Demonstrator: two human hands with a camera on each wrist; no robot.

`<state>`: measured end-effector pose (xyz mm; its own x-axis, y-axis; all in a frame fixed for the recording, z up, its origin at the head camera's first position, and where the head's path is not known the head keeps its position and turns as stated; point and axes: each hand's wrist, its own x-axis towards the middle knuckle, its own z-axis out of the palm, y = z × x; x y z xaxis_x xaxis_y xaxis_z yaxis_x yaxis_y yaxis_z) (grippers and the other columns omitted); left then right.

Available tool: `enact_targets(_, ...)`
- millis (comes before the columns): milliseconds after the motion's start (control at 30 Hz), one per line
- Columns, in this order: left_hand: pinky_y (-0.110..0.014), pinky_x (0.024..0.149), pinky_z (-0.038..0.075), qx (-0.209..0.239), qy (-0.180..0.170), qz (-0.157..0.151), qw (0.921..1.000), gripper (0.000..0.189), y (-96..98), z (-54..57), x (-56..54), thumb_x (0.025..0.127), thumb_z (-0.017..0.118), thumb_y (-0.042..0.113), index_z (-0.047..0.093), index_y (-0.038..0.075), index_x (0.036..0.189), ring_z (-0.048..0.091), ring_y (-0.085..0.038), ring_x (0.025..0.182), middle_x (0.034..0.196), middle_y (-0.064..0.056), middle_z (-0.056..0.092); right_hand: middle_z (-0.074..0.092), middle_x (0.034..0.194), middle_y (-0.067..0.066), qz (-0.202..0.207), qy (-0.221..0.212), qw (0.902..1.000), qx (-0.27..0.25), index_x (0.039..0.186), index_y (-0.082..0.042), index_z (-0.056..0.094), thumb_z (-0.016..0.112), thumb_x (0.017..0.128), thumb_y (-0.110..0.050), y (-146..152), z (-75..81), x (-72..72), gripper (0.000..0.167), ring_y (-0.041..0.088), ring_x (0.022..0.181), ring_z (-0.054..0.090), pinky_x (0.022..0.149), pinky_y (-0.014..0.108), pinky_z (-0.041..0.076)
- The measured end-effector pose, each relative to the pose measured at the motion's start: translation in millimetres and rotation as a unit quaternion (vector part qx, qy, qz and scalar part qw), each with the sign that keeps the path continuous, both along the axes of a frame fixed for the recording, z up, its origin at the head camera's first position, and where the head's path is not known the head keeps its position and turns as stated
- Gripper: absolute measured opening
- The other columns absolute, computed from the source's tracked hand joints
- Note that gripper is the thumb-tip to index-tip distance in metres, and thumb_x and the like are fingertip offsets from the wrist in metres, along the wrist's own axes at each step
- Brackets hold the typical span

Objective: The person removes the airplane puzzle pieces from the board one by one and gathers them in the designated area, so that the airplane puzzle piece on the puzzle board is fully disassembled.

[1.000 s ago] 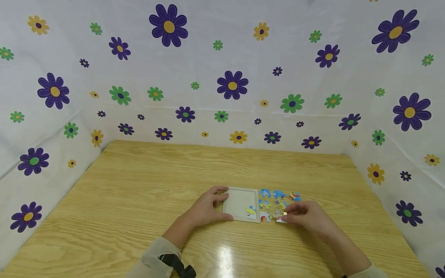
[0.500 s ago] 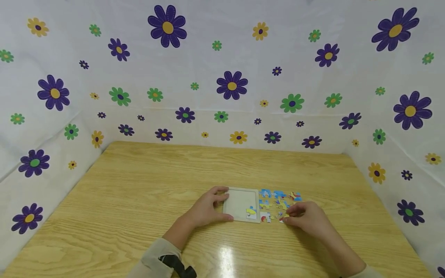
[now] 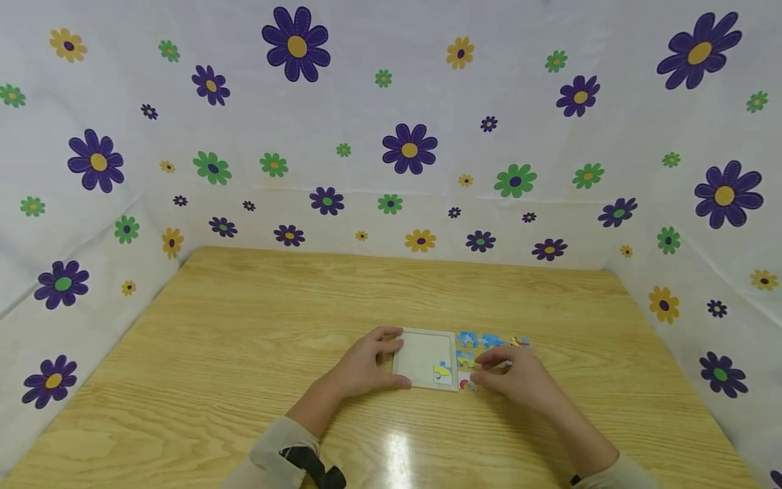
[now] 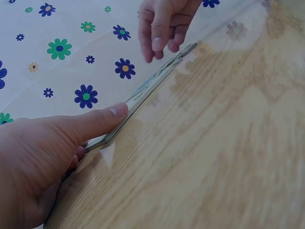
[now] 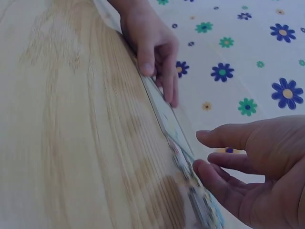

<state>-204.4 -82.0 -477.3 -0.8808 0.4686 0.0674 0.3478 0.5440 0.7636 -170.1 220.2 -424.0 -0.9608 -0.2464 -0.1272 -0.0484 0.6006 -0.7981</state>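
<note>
My left hand (image 3: 368, 363) holds a shallow square puzzle tray (image 3: 418, 353) flat on the table, its fingers on the left side and its thumb at the near left corner. One yellow, blue and white puzzle piece (image 3: 442, 373) lies in the tray's near right corner. Just right of the tray, my right hand (image 3: 522, 382) hovers low over loose jigsaw pieces (image 3: 468, 339). In the right wrist view, the thumb and fingers of this right hand (image 5: 257, 167) stand apart with nothing visible between them. It hides some of the pieces.
Several loose pieces lie in rows against the tray's right side, among them a white and red piece (image 3: 464, 383) and a blue piece (image 3: 491, 341). A wood-grain table (image 3: 275, 305) bears everything. Flower-printed white cloth (image 3: 342, 88) encloses its back and sides.
My right hand has moved left, from the right-hand pieces toward the tray, and its thumb and fingers now look more parted. The left hand and tray stay in place.
</note>
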Motion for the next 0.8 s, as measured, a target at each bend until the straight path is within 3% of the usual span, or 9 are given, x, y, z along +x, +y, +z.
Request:
enact_targets(167, -0.023, 0.083, 0.043, 0.002, -0.004, -0.001, 1.0, 0.082, 0.4, 0.2, 0.2, 0.076, 0.086, 0.042, 0.055, 0.001, 0.141, 0.048, -0.013, 0.101, 0.154, 0.002, 0.043, 0.066, 0.116, 0.017, 0.051, -0.023, 0.9975, -0.043, 0.121, 0.003, 0.067, 0.079, 0.086, -0.019, -26.0, -6.0, -5.1, 0.044, 0.021, 0.091, 0.07, 0.07, 0.028, 0.058)
enact_targets(300, -0.024, 0.084, 0.044, 0.003, -0.007, -0.002, 1.0, 0.081, 0.5, -0.5, -0.5, 0.077, 0.086, 0.042, 0.056, 0.001, 0.14, 0.049, -0.013, 0.103, 0.154, 0.002, 0.042, 0.066, 0.119, 0.016, 0.07, -0.011, 0.9971, -0.026, 0.121, 0.004, 0.067, 0.081, 0.085, -0.02, -40.1, -10.1, -8.8, 0.046, 0.018, 0.086, 0.065, 0.066, 0.026, 0.056)
enact_targets(600, -0.026, 0.087, 0.045, -0.002, -0.007, -0.001, 1.0, 0.081, -0.3, -1.2, 0.4, 0.078, 0.085, 0.044, 0.055, 0.002, 0.141, 0.05, -0.014, 0.108, 0.154, 0.002, 0.042, 0.067, 0.107, 0.01, 0.063, 0.009, 0.9977, 0.023, 0.117, 0.003, 0.069, 0.08, 0.085, -0.022, -47.3, -13.5, -8.4, 0.041, 0.017, 0.086, 0.056, 0.073, 0.028, 0.051)
enact_targets(800, -0.025, 0.085, 0.045, -0.006, 0.002, -0.005, 1.0, 0.081, -0.7, 0.1, 0.2, 0.078, 0.084, 0.043, 0.055, 0.002, 0.141, 0.049, -0.014, 0.105, 0.154, 0.001, 0.041, 0.065, 0.095, 0.005, 0.059, 0.009, 0.9978, 0.03, 0.106, -0.002, 0.072, 0.079, 0.085, -0.02, -50.0, -11.2, -8.5, 0.027, 0.017, 0.077, 0.053, 0.061, 0.024, 0.047)
